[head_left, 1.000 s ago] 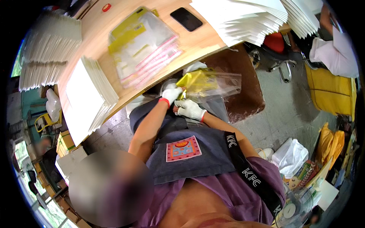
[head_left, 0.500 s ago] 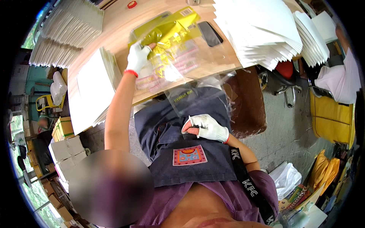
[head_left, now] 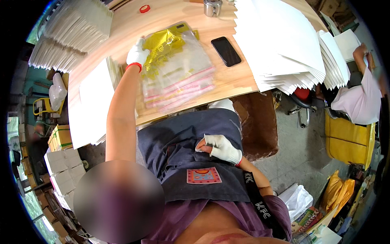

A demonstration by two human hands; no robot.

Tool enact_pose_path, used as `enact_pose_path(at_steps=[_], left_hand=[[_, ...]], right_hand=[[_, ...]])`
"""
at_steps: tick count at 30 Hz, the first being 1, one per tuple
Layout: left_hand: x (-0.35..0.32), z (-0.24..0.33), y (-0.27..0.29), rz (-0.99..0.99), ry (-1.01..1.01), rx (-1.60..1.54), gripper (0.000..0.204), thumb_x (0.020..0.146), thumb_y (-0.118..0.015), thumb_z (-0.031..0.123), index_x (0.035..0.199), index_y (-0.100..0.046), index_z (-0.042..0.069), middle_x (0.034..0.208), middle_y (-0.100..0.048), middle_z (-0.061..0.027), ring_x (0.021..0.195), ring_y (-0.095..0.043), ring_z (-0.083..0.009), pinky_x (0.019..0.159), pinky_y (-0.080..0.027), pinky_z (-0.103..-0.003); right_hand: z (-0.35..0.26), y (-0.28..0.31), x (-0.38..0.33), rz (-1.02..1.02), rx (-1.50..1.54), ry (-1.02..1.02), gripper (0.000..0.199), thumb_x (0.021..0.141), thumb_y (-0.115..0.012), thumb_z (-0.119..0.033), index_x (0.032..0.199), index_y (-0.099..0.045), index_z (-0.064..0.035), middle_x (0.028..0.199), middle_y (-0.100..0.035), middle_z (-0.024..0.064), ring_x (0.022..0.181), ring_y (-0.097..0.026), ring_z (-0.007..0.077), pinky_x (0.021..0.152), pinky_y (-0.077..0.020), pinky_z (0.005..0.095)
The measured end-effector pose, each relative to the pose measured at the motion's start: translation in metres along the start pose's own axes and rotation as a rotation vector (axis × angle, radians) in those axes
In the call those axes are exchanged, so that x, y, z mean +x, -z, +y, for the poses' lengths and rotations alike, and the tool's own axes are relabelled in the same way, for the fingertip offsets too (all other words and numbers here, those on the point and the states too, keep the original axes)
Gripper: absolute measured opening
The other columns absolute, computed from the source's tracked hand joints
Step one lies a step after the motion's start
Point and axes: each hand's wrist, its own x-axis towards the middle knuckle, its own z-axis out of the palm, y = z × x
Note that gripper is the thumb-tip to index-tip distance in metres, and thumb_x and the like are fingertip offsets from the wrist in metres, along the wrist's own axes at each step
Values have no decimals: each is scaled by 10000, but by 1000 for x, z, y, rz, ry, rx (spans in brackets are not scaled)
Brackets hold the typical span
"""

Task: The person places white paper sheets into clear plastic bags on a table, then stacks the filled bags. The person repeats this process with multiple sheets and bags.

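Observation:
Clear plastic bags [head_left: 185, 61] with yellow printed tops and pink-edged strips lie in an overlapping stack on the wooden table [head_left: 162, 12]. At the stack's left edge, my left hand [head_left: 137, 53] touches the yellow part, its thumb and a finger apart. It wears a white glove with a red cuff. My right hand [head_left: 222, 148], in a similar glove with bare fingertips, rests over my dark apron [head_left: 162, 134]. Its fingers are curled, with thumb and forefinger close together, and nothing shows between them. A black phone [head_left: 226, 51] lies right of the bags.
White paper stacks stand at the right [head_left: 280, 40] and left [head_left: 97, 95]; taller piles [head_left: 77, 28] fill the far left. A metal cup [head_left: 212, 8] and red tape roll [head_left: 144, 8] sit farther back. A brown bin [head_left: 260, 126] is below the table; another person's arm [head_left: 361, 97] shows at right.
The raised clear bag over the table edge and my lap has come down onto the stack, uncovering the phone. My left hand has moved left to the stack's edge. My right hand keeps its pose.

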Motion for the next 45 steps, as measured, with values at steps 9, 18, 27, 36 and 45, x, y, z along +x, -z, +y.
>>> enact_pose_path(at_steps=[9,18,27,36,45], left_hand=[[-77,83,12,792,-178,-558,603,769,-675,95,1321,-431,64,1451,-318,-147,1323,-304,-320,1069,-282,-385],[-255,78,-25,404,-487,-525,411,739,-652,-31,1141,-599,32,1344,-483,-122,1294,-376,-345,1052,-326,-396],[-353,16,-23,343,-513,-325,375,713,-657,-36,1081,-606,14,1262,-545,-146,1239,-437,-378,1022,-362,-420],[-425,-104,-45,-97,43,12,648,775,-687,209,1332,-395,51,1376,-397,-220,1277,-341,-414,1056,-302,-450],[-424,-145,-90,-146,196,-221,595,872,-597,279,1362,-351,48,1314,-438,-252,1171,-466,-430,923,-422,-429]], right_hand=[[-75,59,11,84,18,91,254,914,-544,-228,989,-638,-5,882,-666,72,815,-629,136,732,-487,258],[-220,-32,24,-249,246,1354,753,787,-462,-722,845,-616,13,822,-602,163,645,-595,292,506,-468,378],[-220,-58,32,-495,353,1487,473,900,-475,-492,811,-574,-38,738,-575,80,621,-579,289,528,-440,401],[-78,75,-10,72,-907,-339,468,862,-516,-529,928,-571,-69,839,-659,144,825,-650,315,688,-500,425],[104,76,-101,-46,-547,-954,635,798,-575,-560,1012,-608,38,1006,-634,217,969,-616,308,747,-495,375]])
